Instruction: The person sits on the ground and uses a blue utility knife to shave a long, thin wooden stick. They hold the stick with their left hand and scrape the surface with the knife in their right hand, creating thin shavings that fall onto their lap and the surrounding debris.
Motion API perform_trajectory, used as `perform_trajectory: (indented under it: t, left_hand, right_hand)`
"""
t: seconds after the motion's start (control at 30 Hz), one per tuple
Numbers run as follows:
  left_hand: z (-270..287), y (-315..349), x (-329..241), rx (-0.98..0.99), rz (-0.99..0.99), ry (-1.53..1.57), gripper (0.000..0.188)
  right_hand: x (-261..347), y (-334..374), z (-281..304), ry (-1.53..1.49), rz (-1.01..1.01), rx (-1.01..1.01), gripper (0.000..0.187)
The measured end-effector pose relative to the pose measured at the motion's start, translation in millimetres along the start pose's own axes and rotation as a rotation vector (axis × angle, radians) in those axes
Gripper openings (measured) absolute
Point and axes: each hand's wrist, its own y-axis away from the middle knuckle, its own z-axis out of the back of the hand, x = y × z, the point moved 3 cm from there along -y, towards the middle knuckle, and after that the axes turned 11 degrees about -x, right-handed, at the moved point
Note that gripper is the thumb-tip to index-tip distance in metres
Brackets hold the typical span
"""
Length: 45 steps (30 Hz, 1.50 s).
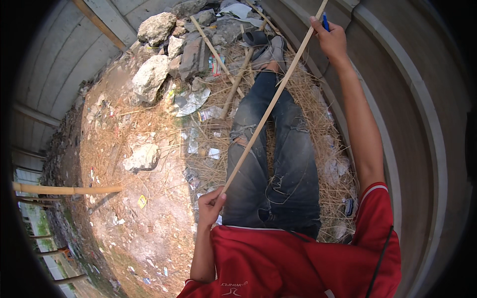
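A long, thin bamboo strip (259,128) runs slantwise above my outstretched legs (293,149). Its near end sits between the thumb and fingers of my left hand (210,206), close to my waist. Farther up, my right hand (330,40) grips the strip at arm's length, and the strip's far end passes beyond the top edge of the picture. A small blue object (325,21) sticks up from the same right hand; its lower part is hidden by the fingers, so I cannot make out its kind.
Pale rocks (150,78) are piled at the far left, near bamboo sticks (213,49) by my feet. Dry straw and litter surround my legs. A curved-looking ribbed wall (397,99) stands close on the right. A bamboo pole (69,189) juts in from the left.
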Motion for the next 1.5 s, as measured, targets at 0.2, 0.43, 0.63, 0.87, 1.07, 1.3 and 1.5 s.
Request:
perform_trajectory:
  t: [0.2,0.43,0.63,0.87,1.07,1.3,1.5]
  left_hand:
    - [6,1,2,0.006,0.036,0.018,0.031]
    - [10,5,1,-0.005,0.036,0.002,0.03]
    - [11,5,4,-0.035,-0.009,-0.038,0.03]
    - [29,11,15,-0.074,0.052,-0.056,0.029]
    - [26,12,22,-0.072,0.068,-0.024,0.029]
    - [29,13,19,-0.106,-0.003,-0.108,0.027]
    - [49,12,31,-0.053,0.127,0.0,0.029]
  right_hand:
    - [-31,-24,16,-0.297,-0.295,-0.134,0.046]
    - [-35,-24,15,-0.107,-0.304,-0.063,0.043]
    - [-45,-37,17,-0.129,-0.201,-0.021,0.032]
    - [-45,-53,45,-0.236,-0.309,-0.24,0.033]
    - [-33,-26,22,0.03,-0.339,0.168,0.04]
    - [-35,-18,8,-0.024,-0.369,0.316,0.042]
    - [-34,-26,25,-0.007,-0.214,0.553,0.037]
